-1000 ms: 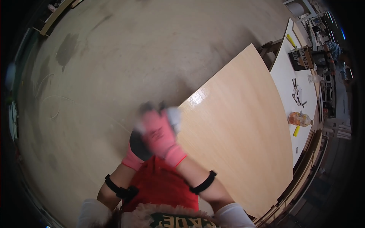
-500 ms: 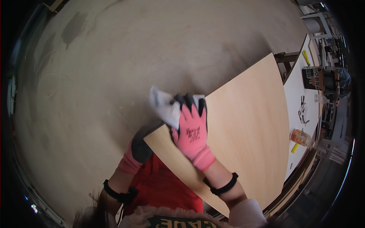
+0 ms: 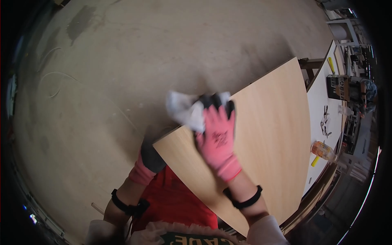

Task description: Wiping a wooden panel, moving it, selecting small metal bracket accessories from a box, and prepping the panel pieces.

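Since half a second ago, the right hand [image 3: 219, 139] has slid with its white cloth [image 3: 185, 110] further along the light wooden panel [image 3: 269, 134], toward the panel's far left edge, and the view has shifted so more of the board shows. That hand, in a pink glove with dark fingertips, lies flat with its fingers closed down on the cloth, pressing it to the panel's surface; part of the cloth, blurred, spills past the edge over the floor. The left hand [image 3: 150, 157], gloved the same way, grips the panel's near corner from below, its fingers hidden under the board, so how tightly it holds cannot be told. Black bands circle both wrists, and a red apron [image 3: 171, 204] shows between the forearms. Below lies a dusty concrete floor [image 3: 122, 61]. At the right, well apart from the hands, a white table [image 3: 322, 100] carries an orange bottle [image 3: 322, 150], a yellow tool [image 3: 331, 64] and a dark box [image 3: 338, 87].
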A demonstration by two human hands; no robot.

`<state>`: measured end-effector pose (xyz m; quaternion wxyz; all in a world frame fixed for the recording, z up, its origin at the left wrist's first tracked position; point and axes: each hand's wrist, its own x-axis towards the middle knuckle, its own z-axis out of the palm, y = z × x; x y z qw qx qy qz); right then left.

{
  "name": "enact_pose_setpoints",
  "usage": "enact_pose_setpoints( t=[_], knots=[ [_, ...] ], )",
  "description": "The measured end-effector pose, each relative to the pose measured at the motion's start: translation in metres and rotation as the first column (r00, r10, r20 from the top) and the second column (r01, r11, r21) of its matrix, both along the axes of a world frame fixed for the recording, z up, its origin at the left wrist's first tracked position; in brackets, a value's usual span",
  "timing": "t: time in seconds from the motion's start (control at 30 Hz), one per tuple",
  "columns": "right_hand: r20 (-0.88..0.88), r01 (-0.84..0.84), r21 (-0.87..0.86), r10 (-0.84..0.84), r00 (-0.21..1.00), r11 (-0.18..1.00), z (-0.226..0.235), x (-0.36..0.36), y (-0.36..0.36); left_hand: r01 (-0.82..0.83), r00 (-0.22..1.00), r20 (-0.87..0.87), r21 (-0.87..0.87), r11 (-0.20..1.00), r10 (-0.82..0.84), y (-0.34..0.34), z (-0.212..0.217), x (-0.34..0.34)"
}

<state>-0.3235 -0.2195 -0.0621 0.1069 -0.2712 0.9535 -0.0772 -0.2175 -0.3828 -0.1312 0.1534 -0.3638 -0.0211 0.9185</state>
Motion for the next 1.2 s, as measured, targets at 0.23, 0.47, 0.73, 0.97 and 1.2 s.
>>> enact_pose_setpoints(
  t=[0.23,0.47,0.73,0.97,1.2],
  knots=[
    [-0.369,0.336,-0.039,-0.326,0.870,0.941,-0.026,-0.137,0.105,0.030,0.993,-0.111,-0.019,0.999,-0.032,-0.002,-0.011,0.008],
    [0.033,0.113,-0.072,-0.111,0.993,0.991,-0.010,0.041,-0.024,-0.001,0.962,-0.270,-0.125,0.992,-0.033,-0.004,-0.010,0.021],
    [0.446,0.095,-0.621,0.251,0.859,0.778,0.004,0.098,-0.029,-0.068,0.971,-0.240,-0.248,0.966,0.007,-0.004,-0.056,0.064],
    [0.906,0.865,-0.424,0.120,0.407,0.268,0.060,0.114,0.085,0.064,0.980,-0.134,-0.498,0.865,-0.150,-0.009,-0.004,0.002],
    [0.243,-0.460,-0.165,0.488,0.838,0.872,0.024,0.080,0.002,0.138,0.837,-0.337,-0.632,0.762,-0.431,-0.022,-0.007,0.006]
  ],
)
